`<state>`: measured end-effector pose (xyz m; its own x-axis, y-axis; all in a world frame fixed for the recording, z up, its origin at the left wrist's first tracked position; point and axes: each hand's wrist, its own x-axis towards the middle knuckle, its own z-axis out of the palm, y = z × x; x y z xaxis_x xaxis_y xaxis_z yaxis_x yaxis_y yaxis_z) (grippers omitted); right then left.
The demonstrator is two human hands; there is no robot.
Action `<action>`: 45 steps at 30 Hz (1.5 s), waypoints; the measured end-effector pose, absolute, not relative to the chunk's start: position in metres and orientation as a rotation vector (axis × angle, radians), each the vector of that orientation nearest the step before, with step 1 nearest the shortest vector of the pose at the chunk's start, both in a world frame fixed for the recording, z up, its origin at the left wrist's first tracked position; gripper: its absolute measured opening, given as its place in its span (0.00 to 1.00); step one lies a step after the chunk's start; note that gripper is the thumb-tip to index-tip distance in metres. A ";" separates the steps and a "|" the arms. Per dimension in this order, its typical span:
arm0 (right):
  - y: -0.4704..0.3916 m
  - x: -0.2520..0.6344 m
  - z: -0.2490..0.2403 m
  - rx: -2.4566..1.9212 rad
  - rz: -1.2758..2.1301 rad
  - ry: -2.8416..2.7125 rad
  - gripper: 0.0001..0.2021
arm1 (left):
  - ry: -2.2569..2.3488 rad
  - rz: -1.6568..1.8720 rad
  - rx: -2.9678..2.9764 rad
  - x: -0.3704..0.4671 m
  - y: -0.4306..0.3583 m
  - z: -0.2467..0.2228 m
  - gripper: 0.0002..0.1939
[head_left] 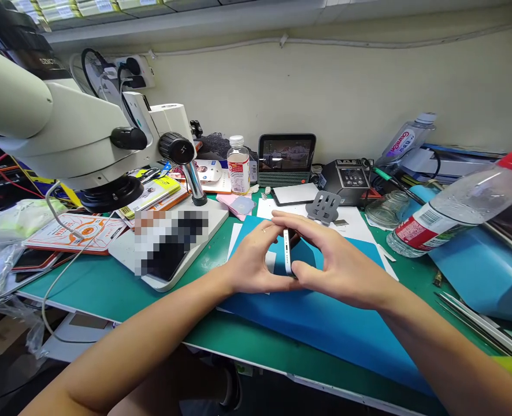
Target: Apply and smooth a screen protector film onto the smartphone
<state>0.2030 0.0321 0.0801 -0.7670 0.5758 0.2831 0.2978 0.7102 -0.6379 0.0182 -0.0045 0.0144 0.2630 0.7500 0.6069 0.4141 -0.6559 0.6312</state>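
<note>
While my left hand [253, 258] and right hand [340, 261] grip a pale-edged phone [288, 255], I hold it on edge above the blue mat [325, 332] | beyond the mat: gray stand [324, 209], small display [287, 159] | left of the mat: microscope [78, 136] | right of the mat: red-capped bottle [459, 208]

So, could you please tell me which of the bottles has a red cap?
The large clear bottle at the far right; the upright bottle beside the small screen and the slanting bottle behind the large one both have white caps.
</note>
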 end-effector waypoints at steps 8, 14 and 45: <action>0.033 0.205 0.081 -0.692 0.802 -2.460 0.35 | 1.021 1.377 2.244 0.017 -0.003 0.013 0.35; 0.030 0.204 0.083 -0.739 0.781 -2.492 0.36 | 0.982 1.399 2.284 0.016 0.000 0.013 0.35; 0.026 0.208 0.088 -0.735 0.818 -2.509 0.39 | 1.030 1.418 2.292 0.017 -0.001 0.014 0.29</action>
<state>0.2082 0.0265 0.0880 -0.7820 0.5888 0.2045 0.3552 0.6905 -0.6301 0.0173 -0.0011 0.0141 0.2741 0.6828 0.6772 0.4332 -0.7164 0.5470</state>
